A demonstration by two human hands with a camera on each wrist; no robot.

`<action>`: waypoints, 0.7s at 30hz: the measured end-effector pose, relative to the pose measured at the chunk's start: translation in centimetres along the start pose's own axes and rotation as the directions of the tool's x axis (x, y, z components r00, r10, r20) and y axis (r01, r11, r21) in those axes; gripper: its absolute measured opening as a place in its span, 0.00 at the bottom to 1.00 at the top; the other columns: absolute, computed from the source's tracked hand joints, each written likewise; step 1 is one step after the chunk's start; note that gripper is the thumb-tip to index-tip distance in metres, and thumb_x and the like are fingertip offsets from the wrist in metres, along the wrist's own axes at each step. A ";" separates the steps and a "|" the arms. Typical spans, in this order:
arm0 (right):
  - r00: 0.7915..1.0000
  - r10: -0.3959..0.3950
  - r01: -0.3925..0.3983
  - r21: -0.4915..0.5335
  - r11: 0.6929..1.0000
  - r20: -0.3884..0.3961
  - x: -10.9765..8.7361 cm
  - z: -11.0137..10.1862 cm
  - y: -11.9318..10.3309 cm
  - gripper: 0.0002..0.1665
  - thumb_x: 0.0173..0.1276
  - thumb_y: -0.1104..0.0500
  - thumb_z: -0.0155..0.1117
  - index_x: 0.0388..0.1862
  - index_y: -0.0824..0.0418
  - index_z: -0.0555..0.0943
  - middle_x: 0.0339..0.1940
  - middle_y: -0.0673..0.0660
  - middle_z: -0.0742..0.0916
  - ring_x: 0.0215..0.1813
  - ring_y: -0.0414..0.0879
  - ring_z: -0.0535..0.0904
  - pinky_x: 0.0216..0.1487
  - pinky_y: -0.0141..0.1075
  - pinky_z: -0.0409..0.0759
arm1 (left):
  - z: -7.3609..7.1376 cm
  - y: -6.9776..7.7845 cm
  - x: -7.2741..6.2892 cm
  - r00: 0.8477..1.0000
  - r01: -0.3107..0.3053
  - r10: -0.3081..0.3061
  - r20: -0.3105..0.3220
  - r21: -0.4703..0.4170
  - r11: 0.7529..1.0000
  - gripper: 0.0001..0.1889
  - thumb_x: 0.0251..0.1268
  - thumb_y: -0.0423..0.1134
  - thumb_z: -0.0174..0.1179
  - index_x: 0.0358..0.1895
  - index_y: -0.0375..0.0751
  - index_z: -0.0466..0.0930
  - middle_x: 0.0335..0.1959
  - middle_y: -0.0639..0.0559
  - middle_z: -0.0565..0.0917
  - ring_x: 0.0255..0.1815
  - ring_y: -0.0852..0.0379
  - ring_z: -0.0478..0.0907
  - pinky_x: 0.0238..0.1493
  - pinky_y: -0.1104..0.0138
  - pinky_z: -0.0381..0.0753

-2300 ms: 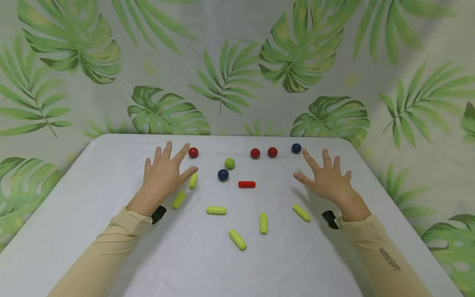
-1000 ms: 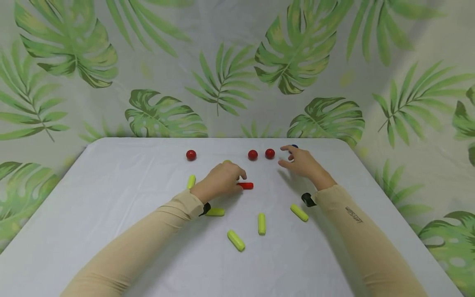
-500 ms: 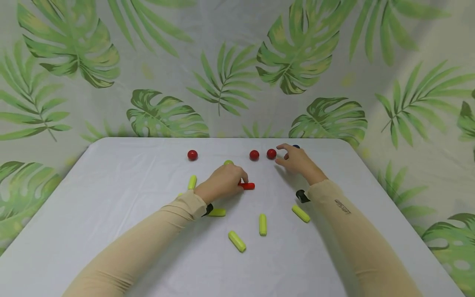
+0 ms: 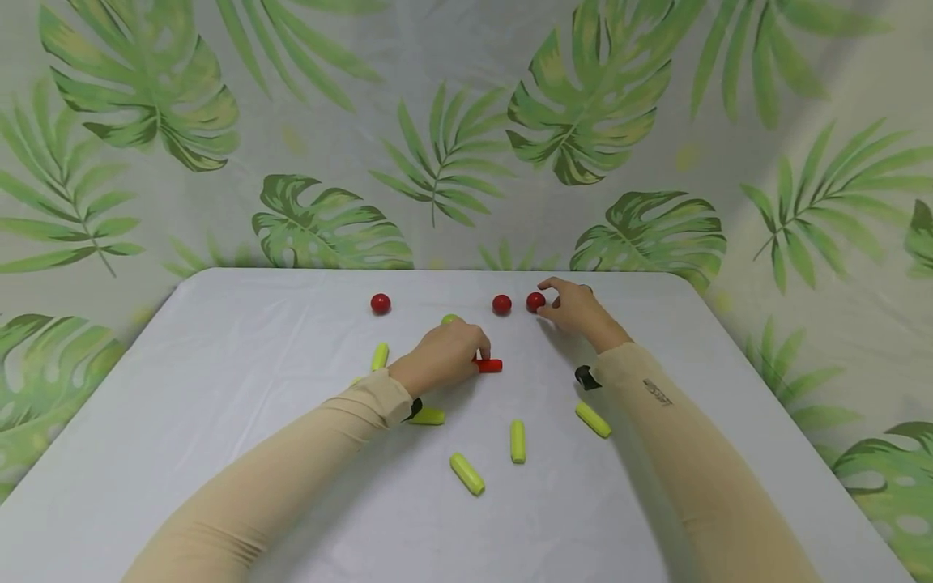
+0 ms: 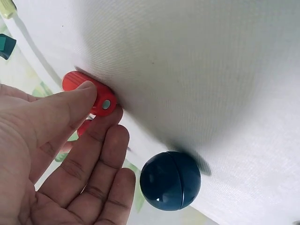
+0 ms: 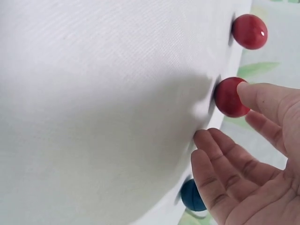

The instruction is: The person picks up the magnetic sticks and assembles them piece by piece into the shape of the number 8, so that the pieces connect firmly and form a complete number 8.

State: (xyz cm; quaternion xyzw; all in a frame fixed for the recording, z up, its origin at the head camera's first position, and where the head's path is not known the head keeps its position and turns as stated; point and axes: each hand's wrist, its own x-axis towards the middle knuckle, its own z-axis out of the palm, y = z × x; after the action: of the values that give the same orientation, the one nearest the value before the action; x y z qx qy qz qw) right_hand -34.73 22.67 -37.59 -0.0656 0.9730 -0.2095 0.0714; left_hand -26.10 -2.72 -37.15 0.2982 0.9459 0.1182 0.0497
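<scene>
My left hand (image 4: pixel 448 352) pinches a short red stick (image 4: pixel 490 366) between thumb and forefinger. In the left wrist view the red stick (image 5: pixel 107 98) shows a round metal disc in its end, and a dark blue ball (image 5: pixel 171 180) with a seam sits beside the other fingers. Toward the back right, my right hand (image 4: pixel 576 308) has thumb and forefinger around the rightmost red ball (image 4: pixel 534 302). Its thumb overlaps this red ball (image 6: pixel 230 97) in the right wrist view, while a blue ball (image 6: pixel 193 196) lies partly behind the remaining fingers.
Two more red balls, one at left (image 4: pixel 381 304) and one in the middle (image 4: pixel 501 304), lie near the white table's back edge. A green ball (image 4: pixel 450 319) peeks out behind my left hand. Several yellow-green sticks (image 4: pixel 466 474) lie scattered in front and at left.
My left hand has moved right from the left side and taken hold of the red stick. My right hand has moved left, bringing thumb and forefinger around the rightmost red ball.
</scene>
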 end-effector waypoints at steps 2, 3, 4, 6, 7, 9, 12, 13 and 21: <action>1.000 -0.005 0.005 -0.002 1.000 -0.001 0.2 0.0 -0.1 0.32 0.82 0.53 0.63 0.80 0.58 0.70 0.61 0.69 0.85 0.59 0.60 0.80 0.61 0.54 0.81 | 0.0 0.1 0.1 1.000 0.004 -0.004 0.009 0.000 1.000 0.11 0.70 0.31 0.70 0.52 0.44 0.93 0.47 0.48 0.93 0.45 0.53 0.84 0.52 0.60 0.89; 1.000 -0.007 0.007 -0.002 1.000 0.001 0.3 0.0 -0.1 0.32 0.82 0.53 0.63 0.80 0.59 0.70 0.61 0.69 0.85 0.58 0.60 0.81 0.61 0.53 0.81 | 0.0 0.1 0.2 1.000 0.005 -0.005 0.011 -0.001 1.000 0.11 0.70 0.30 0.70 0.52 0.44 0.93 0.48 0.48 0.93 0.46 0.53 0.84 0.52 0.60 0.89; 1.000 -0.010 0.010 -0.005 1.000 0.002 0.4 0.0 -0.1 0.31 0.82 0.53 0.62 0.80 0.59 0.71 0.60 0.69 0.85 0.58 0.60 0.81 0.60 0.53 0.81 | -0.1 0.1 0.2 1.000 0.005 -0.005 0.015 -0.003 1.000 0.11 0.70 0.30 0.70 0.52 0.44 0.93 0.48 0.48 0.93 0.46 0.53 0.84 0.52 0.60 0.89; 1.000 -0.011 0.011 -0.012 1.000 0.005 0.6 0.1 -0.2 0.31 0.82 0.54 0.62 0.79 0.59 0.71 0.60 0.69 0.85 0.56 0.59 0.82 0.59 0.52 0.82 | 0.0 0.1 0.3 1.000 0.007 -0.007 0.019 -0.007 1.000 0.11 0.70 0.29 0.69 0.51 0.44 0.93 0.49 0.48 0.93 0.46 0.52 0.84 0.51 0.59 0.89; 1.000 -0.013 0.013 -0.017 1.000 0.005 0.7 0.1 -0.2 0.31 0.82 0.54 0.62 0.79 0.59 0.71 0.60 0.69 0.85 0.56 0.58 0.82 0.59 0.51 0.82 | -0.1 0.1 0.4 1.000 0.006 -0.006 0.021 -0.007 1.000 0.11 0.70 0.29 0.69 0.51 0.44 0.93 0.48 0.48 0.93 0.46 0.52 0.84 0.51 0.59 0.89; 1.000 -0.020 0.020 -0.024 1.000 0.003 0.9 0.2 -0.2 0.30 0.82 0.55 0.62 0.78 0.60 0.72 0.59 0.69 0.86 0.55 0.58 0.82 0.58 0.50 0.82 | 0.0 0.1 0.4 1.000 0.006 -0.006 0.024 -0.005 1.000 0.11 0.70 0.29 0.69 0.50 0.45 0.93 0.48 0.48 0.92 0.45 0.52 0.83 0.50 0.59 0.89; 0.999 -0.034 0.034 -0.035 0.999 -0.002 1.1 0.3 -0.2 0.29 0.82 0.55 0.62 0.77 0.61 0.73 0.58 0.69 0.86 0.54 0.58 0.83 0.57 0.50 0.82 | 0.0 0.1 0.5 1.000 0.004 -0.004 0.028 0.000 1.000 0.11 0.70 0.29 0.68 0.50 0.45 0.93 0.48 0.48 0.92 0.45 0.52 0.83 0.49 0.60 0.89; 0.999 -0.034 0.034 -0.034 0.999 -0.003 1.2 0.4 -0.2 0.29 0.82 0.55 0.62 0.77 0.61 0.73 0.58 0.69 0.86 0.54 0.58 0.83 0.57 0.50 0.82 | 0.0 0.1 0.5 1.000 0.003 -0.003 0.030 0.002 1.000 0.11 0.70 0.29 0.68 0.50 0.45 0.93 0.48 0.48 0.92 0.45 0.52 0.83 0.48 0.60 0.89; 1.000 -0.007 0.007 -0.019 1.000 -0.006 1.3 0.6 -0.7 0.25 0.82 0.55 0.64 0.73 0.60 0.76 0.57 0.68 0.85 0.53 0.57 0.81 0.57 0.47 0.81 | -0.4 0.1 0.5 0.999 0.000 0.000 0.041 -0.010 1.000 0.10 0.70 0.29 0.68 0.49 0.44 0.92 0.46 0.48 0.92 0.43 0.52 0.81 0.48 0.60 0.88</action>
State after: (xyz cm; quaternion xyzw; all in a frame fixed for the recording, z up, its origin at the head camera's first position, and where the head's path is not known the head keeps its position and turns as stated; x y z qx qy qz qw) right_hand -35.80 21.63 -38.01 -0.0690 0.9749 -0.2008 0.0672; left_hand -26.51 -2.42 -36.77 0.3003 0.9441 0.1166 0.0706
